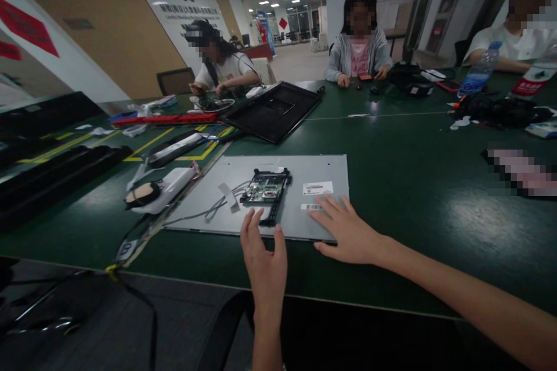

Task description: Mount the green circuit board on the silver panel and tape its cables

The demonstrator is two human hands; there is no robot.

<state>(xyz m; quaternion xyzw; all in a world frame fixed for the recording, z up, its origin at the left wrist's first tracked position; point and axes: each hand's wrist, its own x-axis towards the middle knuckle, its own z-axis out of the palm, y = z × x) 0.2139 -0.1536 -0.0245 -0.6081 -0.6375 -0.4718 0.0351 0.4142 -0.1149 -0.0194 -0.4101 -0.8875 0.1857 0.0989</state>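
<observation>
A grey metal display panel (324, 171) lies flat on the green table (404, 185), with a green circuit board (265, 188) in a black frame, thin wires (220, 204) and white labels (317, 188) on it. My left hand (263, 258) hovers over the panel's near edge just below the board, fingers stretched and apart, holding nothing. Fingers spread, my right hand (348, 232) lies flat on the panel's near right corner, beside a small barcode sticker.
A black monitor back cover (278, 110) lies farther back. Left of the panel lie a white part (167, 188), black strips (56, 171) and yellow floor-tape lines. Three people sit at the far side with bottles (478, 72), phones and black parts.
</observation>
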